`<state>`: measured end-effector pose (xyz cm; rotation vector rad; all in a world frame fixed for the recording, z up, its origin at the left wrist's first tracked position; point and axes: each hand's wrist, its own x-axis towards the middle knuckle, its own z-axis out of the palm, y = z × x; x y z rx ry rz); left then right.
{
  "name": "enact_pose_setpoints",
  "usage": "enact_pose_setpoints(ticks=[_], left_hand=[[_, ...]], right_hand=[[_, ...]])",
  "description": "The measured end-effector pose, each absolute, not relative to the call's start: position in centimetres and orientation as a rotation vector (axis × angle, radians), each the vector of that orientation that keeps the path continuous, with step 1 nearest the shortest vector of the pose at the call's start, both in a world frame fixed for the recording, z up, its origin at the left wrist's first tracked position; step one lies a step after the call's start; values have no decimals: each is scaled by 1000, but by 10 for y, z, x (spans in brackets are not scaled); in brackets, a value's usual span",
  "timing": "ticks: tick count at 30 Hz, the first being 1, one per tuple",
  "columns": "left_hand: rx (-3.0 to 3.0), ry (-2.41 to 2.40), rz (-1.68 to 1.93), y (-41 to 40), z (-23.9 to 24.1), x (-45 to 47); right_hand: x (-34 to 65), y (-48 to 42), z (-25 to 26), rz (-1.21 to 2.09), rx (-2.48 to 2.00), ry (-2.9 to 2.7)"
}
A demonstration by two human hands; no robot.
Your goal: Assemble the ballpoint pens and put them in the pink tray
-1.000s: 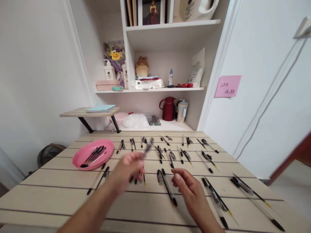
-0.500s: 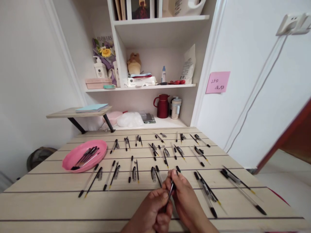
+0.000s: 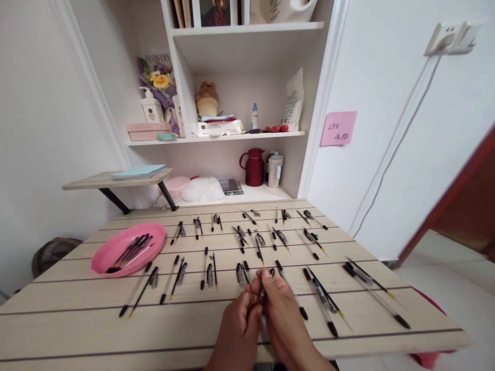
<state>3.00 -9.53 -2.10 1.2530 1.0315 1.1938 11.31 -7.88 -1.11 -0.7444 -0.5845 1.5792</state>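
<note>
Over the front middle of the table, my left hand point(image 3: 238, 322) and my right hand point(image 3: 284, 314) are pressed together, both closed around a dark pen point(image 3: 262, 293). Only a short stretch of the pen and its black end show between the fingers; the rest is hidden. Just past my hands lie a clear cap point(image 3: 240, 274) and black pen parts. To the right of my right hand lies a clear pen barrel point(image 3: 290, 286) with black ends, partly covered by that hand.
Rows of taken-apart pens, with barrels, caps and refills point(image 3: 327, 299), cover the wooden table point(image 3: 185, 330). A pink bowl point(image 3: 157, 245) holding several pens stands at the left. Behind it is a small raised stand point(image 3: 93, 180); shelves point(image 3: 247, 31) rise at the back.
My hands have drawn closer together and turned around the pen, so less of it shows. The whole view has shifted slightly, uncovering more of the barrel at the right.
</note>
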Motion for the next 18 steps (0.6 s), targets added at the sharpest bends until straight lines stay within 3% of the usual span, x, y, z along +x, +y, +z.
enact_pose_setpoints(ticks=[7,13,18], left_hand=[[819,696,713,-97,-24,19],[780,631,749,-96,-22,16],[790,629,697,-99,-26,11]], right_hand=[[126,-78,-4,1593,-694,-533],[133,-73,3,1632,-607,-517],[149,-56,11,1478,-551,-469]])
